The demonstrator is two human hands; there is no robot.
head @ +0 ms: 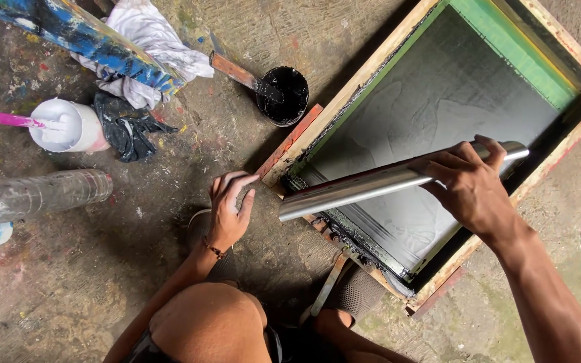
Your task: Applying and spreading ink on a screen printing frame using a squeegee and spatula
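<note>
Concrete floor [102, 269], paint-spattered. Wooden printing frame [344, 101] lies flat on it, green tape along the inner edge, grey mesh [438, 94] wet with dark ink

Long metal squeegee [371, 189] spans the frame slantwise, near the lower end of the mesh, one end jutting past the frame's corner. Right hand [472, 185] closed over its upper part, fingers wrapped across the top, thumb under. Left hand [228, 208] fingertips at the frame's near corner, fingers loosely spread, gripping nothing; whether it presses or just touches, hard to tell

Judgement for a clean pull: steady the corner so the frame cannot creep, keep the blade edge flat on the mesh, even pressure along the length, constant tilt, one unbroken stroke

Nearby: black ink pot [284, 94] with a spatula [243, 75], white cup [68, 124], clear plastic bottle [48, 195], rags [146, 47]
</note>
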